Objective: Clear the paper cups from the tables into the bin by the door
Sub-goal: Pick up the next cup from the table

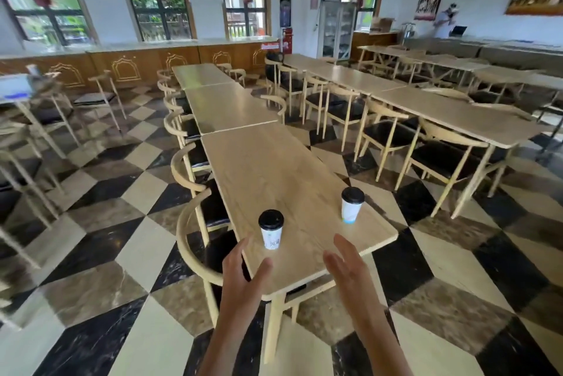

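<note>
Two white paper cups with black lids stand upright on the near end of a long wooden table (274,174). The left cup (271,233) is close to the table's front left edge. The right cup (352,205) stands near the right edge, with a blue band at its base. My left hand (243,272) is open, fingers spread, just below and left of the left cup, not touching it. My right hand (347,266) is open too, over the table's front edge, below the right cup and apart from it. No bin or door is in view.
Wooden armchairs (195,223) line the table's left side. A second row of tables (451,113) with chairs runs along the right. More tables and chairs (27,119) stand at far left. The floor (128,223) is checkered tile. Windows and a glass cabinet (336,28) are at the back.
</note>
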`<state>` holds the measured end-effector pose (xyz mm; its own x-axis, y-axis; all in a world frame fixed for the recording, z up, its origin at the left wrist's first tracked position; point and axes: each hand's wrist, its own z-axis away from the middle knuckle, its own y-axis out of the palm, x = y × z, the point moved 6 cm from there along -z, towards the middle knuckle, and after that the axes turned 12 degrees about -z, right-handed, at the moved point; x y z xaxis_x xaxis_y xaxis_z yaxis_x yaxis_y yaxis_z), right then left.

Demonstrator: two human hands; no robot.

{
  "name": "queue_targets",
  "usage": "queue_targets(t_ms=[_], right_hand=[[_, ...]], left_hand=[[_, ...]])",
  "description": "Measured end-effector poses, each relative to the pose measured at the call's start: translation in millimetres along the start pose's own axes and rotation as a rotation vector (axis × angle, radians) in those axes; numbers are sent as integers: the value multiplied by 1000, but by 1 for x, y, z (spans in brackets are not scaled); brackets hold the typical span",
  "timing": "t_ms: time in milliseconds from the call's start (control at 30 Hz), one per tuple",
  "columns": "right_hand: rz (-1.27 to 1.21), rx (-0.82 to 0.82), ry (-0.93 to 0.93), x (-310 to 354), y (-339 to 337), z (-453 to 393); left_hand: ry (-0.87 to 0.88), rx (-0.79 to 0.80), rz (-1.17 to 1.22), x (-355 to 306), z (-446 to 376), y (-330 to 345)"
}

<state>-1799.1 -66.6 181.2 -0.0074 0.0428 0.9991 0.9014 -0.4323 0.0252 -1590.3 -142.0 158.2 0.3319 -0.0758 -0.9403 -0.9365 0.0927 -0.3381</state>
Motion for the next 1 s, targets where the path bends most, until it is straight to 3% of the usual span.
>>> queue_targets(t_ms=[367, 667, 1000], right_hand=[[83, 34, 137, -84, 32, -146], [158, 8, 307, -141, 54, -235], [199, 21, 451, -191, 61, -290]], left_hand=[[-88, -29, -278, 64, -139, 40], [-110, 101, -353, 105, -241, 83], [-238, 246, -483, 132, -280, 141]])
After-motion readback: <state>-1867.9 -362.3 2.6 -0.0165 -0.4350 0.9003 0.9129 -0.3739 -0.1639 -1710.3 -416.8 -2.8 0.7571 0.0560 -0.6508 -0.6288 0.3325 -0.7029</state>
